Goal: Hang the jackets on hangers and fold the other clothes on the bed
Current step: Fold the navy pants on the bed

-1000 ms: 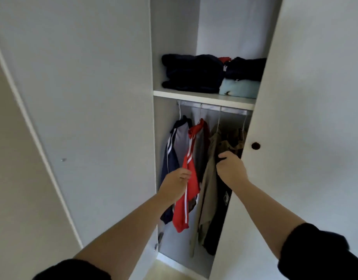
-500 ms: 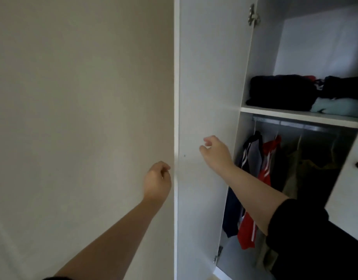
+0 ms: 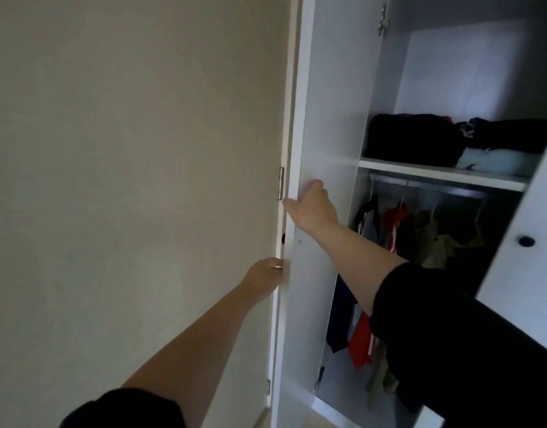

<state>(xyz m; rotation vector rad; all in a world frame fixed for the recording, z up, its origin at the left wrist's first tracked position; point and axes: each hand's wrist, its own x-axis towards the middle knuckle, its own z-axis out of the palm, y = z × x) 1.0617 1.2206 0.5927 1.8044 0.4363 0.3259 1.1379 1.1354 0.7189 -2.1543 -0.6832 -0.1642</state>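
Hands shifted to wardrobe door: L hand, R hand both grip edge; jackets (red, navy, olive) hung inside.

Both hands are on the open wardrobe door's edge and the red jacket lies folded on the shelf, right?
No. In the head view the red jacket hangs from the rail below the shelf. The left hand and right hand are on the door edge.

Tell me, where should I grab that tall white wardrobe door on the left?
Its free vertical edge, near mid-height, coming from the front. The tall white wardrobe door stands open, hinged on the cabinet side, so that edge probably gives the most leverage; the right hand and left hand grip there.
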